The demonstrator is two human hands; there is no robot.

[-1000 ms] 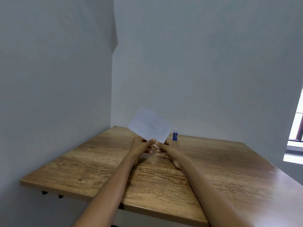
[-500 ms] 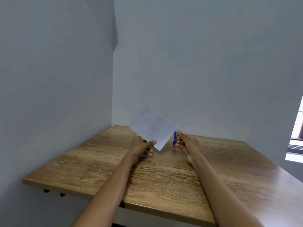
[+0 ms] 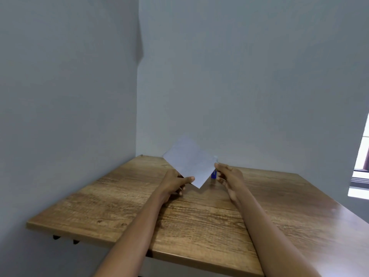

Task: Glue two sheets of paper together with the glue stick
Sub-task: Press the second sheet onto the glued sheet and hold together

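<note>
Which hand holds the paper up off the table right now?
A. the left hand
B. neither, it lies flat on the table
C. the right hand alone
A: the left hand pinches the paper by its lower edge and holds it tilted above the table, while the right hand is at the glue stick.

Wooden table (image 3: 199, 220) set into corner of two plain grey walls (image 3: 249, 76); bright window (image 3: 361, 176) at right edge
</note>
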